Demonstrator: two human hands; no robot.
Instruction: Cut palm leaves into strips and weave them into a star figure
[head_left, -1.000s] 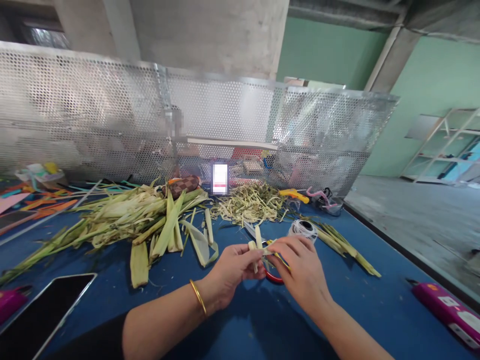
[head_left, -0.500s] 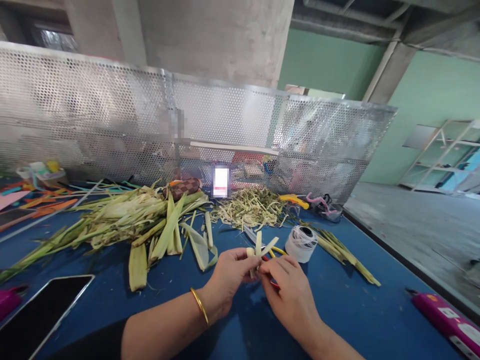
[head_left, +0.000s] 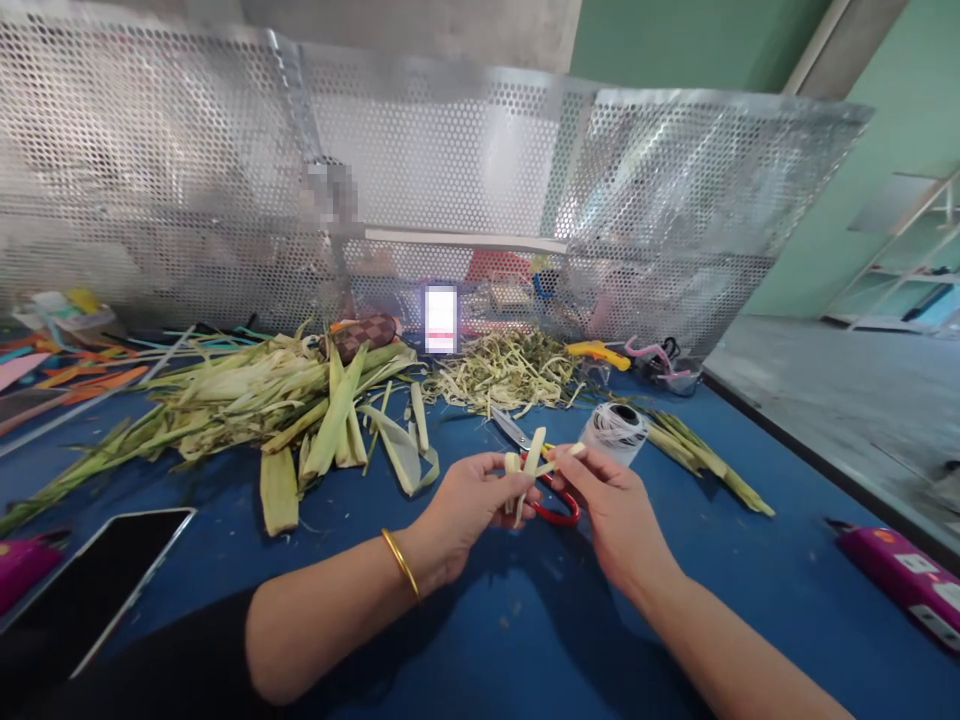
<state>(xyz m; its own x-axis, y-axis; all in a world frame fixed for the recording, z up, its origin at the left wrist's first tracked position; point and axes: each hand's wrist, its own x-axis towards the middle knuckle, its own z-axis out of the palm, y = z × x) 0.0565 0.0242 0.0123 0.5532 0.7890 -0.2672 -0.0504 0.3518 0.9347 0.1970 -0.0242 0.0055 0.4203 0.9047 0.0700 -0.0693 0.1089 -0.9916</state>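
Observation:
Pale green leaf strips, folded across one another, are pinched between the thumb and fingers of my left hand. My right hand grips the tip of one strip that stretches out to the right from the folded piece. Just beyond and below the strips lie scissors with red and yellow handles, their blades pointing away from me; my hands partly cover them. A spool of white string stands behind my right hand. The strips' inner crossing is hidden by my left fingers.
A heap of long green leaves lies left, with a pile of thin shreds at the back. More leaf pieces rest right. A dark phone and purple tool flank me. A perforated metal screen borders the blue table.
My right hand moved in to the folded strips, then drew back right holding a strip's tip. My left hand kept its pinch. The view has tilted downward.

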